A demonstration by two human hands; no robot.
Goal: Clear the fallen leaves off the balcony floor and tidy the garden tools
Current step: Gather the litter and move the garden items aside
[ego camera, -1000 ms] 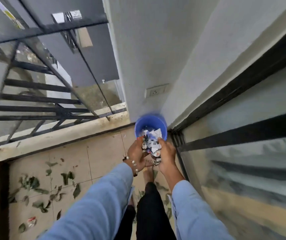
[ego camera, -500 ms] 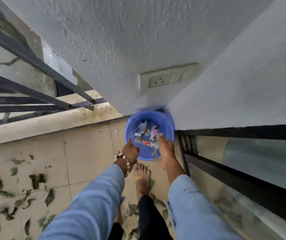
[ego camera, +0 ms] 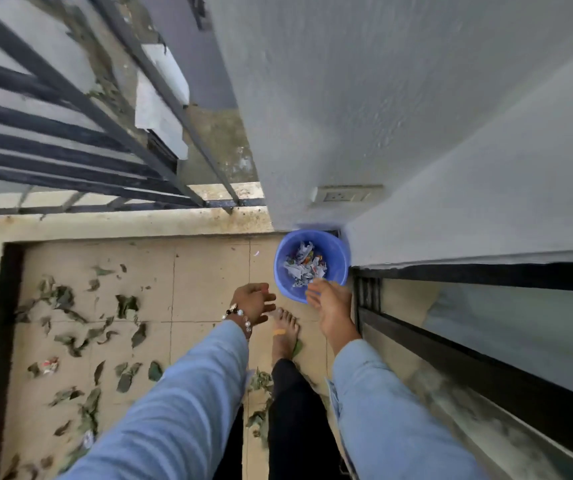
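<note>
Leaves (ego camera: 70, 306), dry and dark green, lie scattered over the left and middle of the beige tiled balcony floor (ego camera: 209, 271), with a few more by the person's bare foot (ego camera: 285, 332) and dark trouser leg. A small red-and-white scrap of wrapper (ego camera: 49, 365) lies among the leaves on the left.

In the far corner, where the grey textured wall (ego camera: 364, 98) meets the black-framed sliding glass door (ego camera: 486, 341), stands a round blue plastic bucket (ego camera: 337, 251). It holds crumpled white and coloured paper scraps (ego camera: 304, 265).

Both hands hold nothing. The left hand (ego camera: 252, 303), wearing a beaded bracelet at the wrist, hangs above the floor to the left of the bucket with its fingers loosely curled and apart from the rim. The right hand (ego camera: 330, 306) reaches toward the near rim of the bucket with fingers relaxed and slightly spread, its fingertips over the edge next to the paper; whether they touch the rim cannot be told. Both arms wear light blue sleeves.

Beyond the raised concrete curb at the balcony's edge runs a black metal railing (ego camera: 70, 133). A white wall socket (ego camera: 345, 195) sits on the wall above the bucket.
</note>
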